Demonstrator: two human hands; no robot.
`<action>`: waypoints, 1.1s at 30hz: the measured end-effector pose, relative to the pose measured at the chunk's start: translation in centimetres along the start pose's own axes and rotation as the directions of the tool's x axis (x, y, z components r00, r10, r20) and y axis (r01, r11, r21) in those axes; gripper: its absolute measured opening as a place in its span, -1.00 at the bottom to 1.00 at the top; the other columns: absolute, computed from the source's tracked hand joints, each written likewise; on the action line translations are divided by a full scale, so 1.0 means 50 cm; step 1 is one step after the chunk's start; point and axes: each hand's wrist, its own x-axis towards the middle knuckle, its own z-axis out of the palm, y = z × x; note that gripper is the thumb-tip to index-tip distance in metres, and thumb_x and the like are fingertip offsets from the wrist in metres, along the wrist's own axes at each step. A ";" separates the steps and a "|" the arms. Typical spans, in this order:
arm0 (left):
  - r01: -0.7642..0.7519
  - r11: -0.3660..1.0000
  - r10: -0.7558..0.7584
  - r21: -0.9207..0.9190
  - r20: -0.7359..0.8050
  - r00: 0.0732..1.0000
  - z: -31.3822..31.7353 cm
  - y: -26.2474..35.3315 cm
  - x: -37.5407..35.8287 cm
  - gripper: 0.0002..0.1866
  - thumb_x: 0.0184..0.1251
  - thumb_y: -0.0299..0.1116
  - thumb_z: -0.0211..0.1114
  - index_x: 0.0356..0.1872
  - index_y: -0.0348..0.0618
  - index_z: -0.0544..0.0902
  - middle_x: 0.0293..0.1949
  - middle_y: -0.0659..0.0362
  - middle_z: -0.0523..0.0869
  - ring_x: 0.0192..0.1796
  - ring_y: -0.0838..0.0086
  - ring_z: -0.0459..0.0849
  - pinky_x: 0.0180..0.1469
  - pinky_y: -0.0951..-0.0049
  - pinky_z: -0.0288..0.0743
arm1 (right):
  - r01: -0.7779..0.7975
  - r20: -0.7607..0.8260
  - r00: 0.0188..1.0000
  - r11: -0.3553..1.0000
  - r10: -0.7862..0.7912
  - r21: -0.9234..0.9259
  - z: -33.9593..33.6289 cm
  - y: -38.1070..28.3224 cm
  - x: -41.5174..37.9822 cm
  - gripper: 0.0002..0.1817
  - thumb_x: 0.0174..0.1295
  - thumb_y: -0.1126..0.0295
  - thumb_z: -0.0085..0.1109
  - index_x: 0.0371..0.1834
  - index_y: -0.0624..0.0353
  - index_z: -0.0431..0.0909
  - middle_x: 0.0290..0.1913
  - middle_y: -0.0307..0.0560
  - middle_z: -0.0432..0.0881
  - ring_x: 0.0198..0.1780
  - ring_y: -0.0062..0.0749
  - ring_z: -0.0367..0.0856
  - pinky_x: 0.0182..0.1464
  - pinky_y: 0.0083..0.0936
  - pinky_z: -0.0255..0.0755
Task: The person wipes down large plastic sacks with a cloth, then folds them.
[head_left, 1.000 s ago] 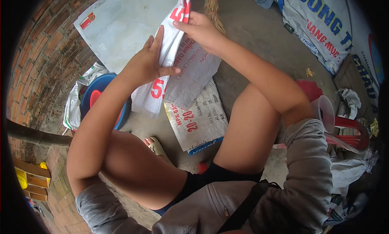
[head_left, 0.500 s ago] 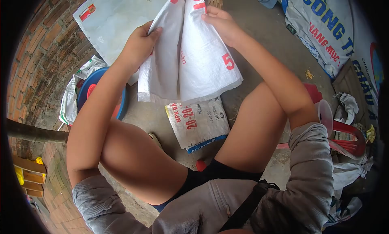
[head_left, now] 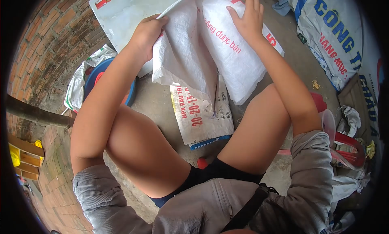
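Note:
A white woven plastic sack (head_left: 227, 59) with red lettering hangs in front of me, its folds spread apart. My left hand (head_left: 149, 33) grips its upper left edge, thumb over the material. On the upper right part of the sack rests my right hand (head_left: 248, 21), its thumb and fingers spread apart against the surface; the fingertips reach the red print near the top. Below, a flat printed sack (head_left: 198, 130) with red "20-20-15" lettering and a blue end lies on the floor between my legs, partly covered by the white one.
A blue basin (head_left: 131, 97) with red inside stands at left beside a crumpled white bag (head_left: 77, 86). A pale panel (head_left: 121, 25) lies behind. Large printed sacks (head_left: 324, 35) stand at right, near a red plastic stool (head_left: 352, 149). A brick wall (head_left: 52, 35) rises at left.
The white sack has moved right and been spread wider, exposing more red print. My right hand has moved right and up, its fingers now spread. My left hand still holds its edge.

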 end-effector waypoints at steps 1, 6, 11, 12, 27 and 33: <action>0.008 1.000 -0.007 -0.018 0.003 1.000 -0.005 -0.003 0.007 -0.60 0.49 -0.32 0.01 0.20 -0.41 0.43 -0.07 -0.09 0.64 -0.16 0.19 0.71 -0.03 0.18 0.62 | 0.052 0.108 0.992 0.986 -0.070 0.158 -0.012 -0.036 0.009 -0.42 0.09 0.10 0.41 0.12 0.11 0.47 0.01 -0.06 0.54 0.11 -0.13 0.48 0.16 -0.24 0.36; 0.203 0.947 -0.208 -0.250 0.010 0.978 0.000 0.004 0.018 -0.58 0.52 -0.25 -0.10 0.15 -0.43 0.40 -0.07 -0.16 0.63 -0.05 0.11 0.68 0.09 0.01 0.56 | -0.370 0.699 0.562 0.621 -0.443 0.691 -0.072 -0.197 -0.024 0.13 -0.08 -0.10 0.52 0.51 0.13 0.11 0.45 0.05 0.16 0.46 -0.10 0.14 0.42 -0.28 0.19; 0.186 0.933 -0.195 -0.307 0.004 0.981 -0.005 0.009 0.010 -0.38 0.51 0.05 -0.16 0.23 -0.34 0.38 0.07 -0.15 0.60 0.07 0.11 0.64 0.24 0.01 0.44 | -0.255 0.675 0.539 0.667 -0.503 0.700 -0.044 -0.208 -0.076 0.50 -0.26 -0.24 0.56 0.59 0.08 -0.36 0.54 0.45 -0.28 0.59 0.17 -0.26 0.53 -0.17 -0.08; 0.183 0.943 -0.181 -0.278 0.034 0.983 -0.006 0.007 0.007 -0.34 0.50 0.11 -0.18 0.26 -0.33 0.37 0.11 -0.13 0.59 0.10 0.12 0.63 0.26 0.03 0.43 | -0.281 0.710 0.519 0.689 -0.476 0.668 -0.041 -0.212 -0.082 0.56 -0.29 -0.23 0.58 0.58 0.10 -0.45 0.54 0.51 -0.36 0.60 0.18 -0.37 0.55 -0.16 -0.14; -0.447 0.745 0.108 0.496 0.571 0.814 -0.003 -0.006 -0.031 -0.09 0.28 0.31 0.18 0.45 -0.18 0.28 0.35 -0.03 0.41 0.34 0.26 0.42 0.44 0.29 0.16 | -0.481 0.548 0.837 0.500 0.015 0.720 0.017 -0.175 -0.061 -0.25 0.22 0.54 0.24 0.45 0.21 0.06 0.22 0.08 0.50 0.24 -0.17 0.52 0.24 -0.34 0.44; -0.405 0.746 -0.053 0.529 0.653 0.755 -0.053 -0.050 0.057 -0.48 0.32 -0.25 0.28 0.26 -0.27 0.50 -0.01 0.07 0.69 -0.10 0.42 0.67 0.04 0.40 0.51 | -0.684 0.644 0.728 0.184 0.238 0.706 -0.019 -0.130 -0.015 -0.37 0.23 0.43 0.33 0.30 0.31 0.22 0.14 0.06 0.55 0.05 -0.37 0.61 -0.06 -0.46 0.59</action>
